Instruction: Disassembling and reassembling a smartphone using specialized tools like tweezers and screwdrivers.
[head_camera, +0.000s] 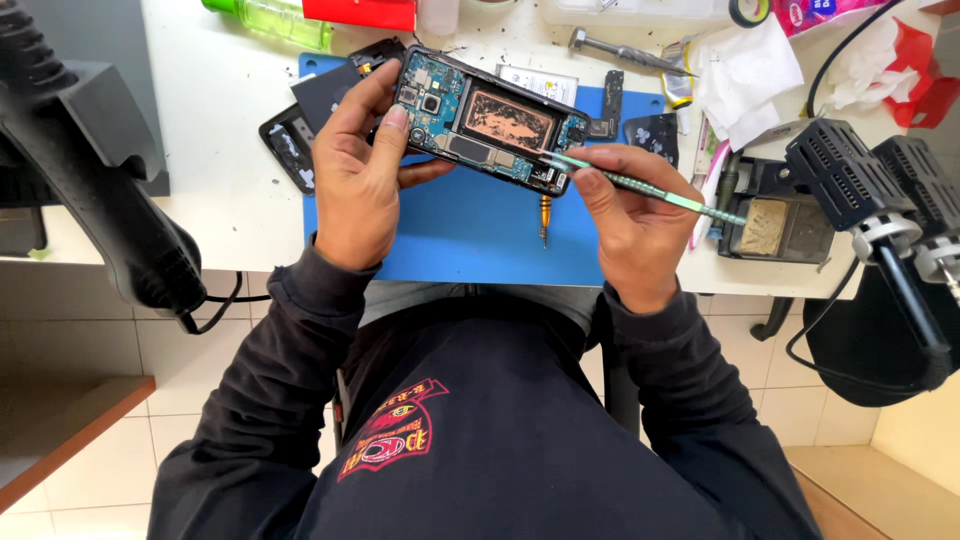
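- The left hand (355, 185) is gripping the opened smartphone (485, 120) by its upper end, thumb lying across the near face and fingers wrapping round behind, holding it tilted above the blue work mat (470, 225).
- The right hand (630, 215) is pinching a slim green spudger (645, 188) between thumb and fingers, and its tip is pressing in at the phone's lower end, just beyond the right thumb.
- Progress, as I read it: the back cover is already off, the circuit board and a coppery plate in the middle are lying bare, and the battery bay is looking vacant.
- Left of the left hand, dark cover pieces (300, 125) are lying on the mat's edge, which suggests stripping down is well underway.
- What is remaining, by my judgement: the board and small parts at the lower end are sitting in place yet, and that is where the prying is going on.
- Just below the phone, between the two hands, a small gold-handled screwdriver (544, 218) is lying on the mat.
- Beyond the right hand, white tissues (745, 75) and a soldering tip-cleaner tray (775, 225) are sitting on the table (225, 150).
- Whether the tip is lifting anything is too small to tell.
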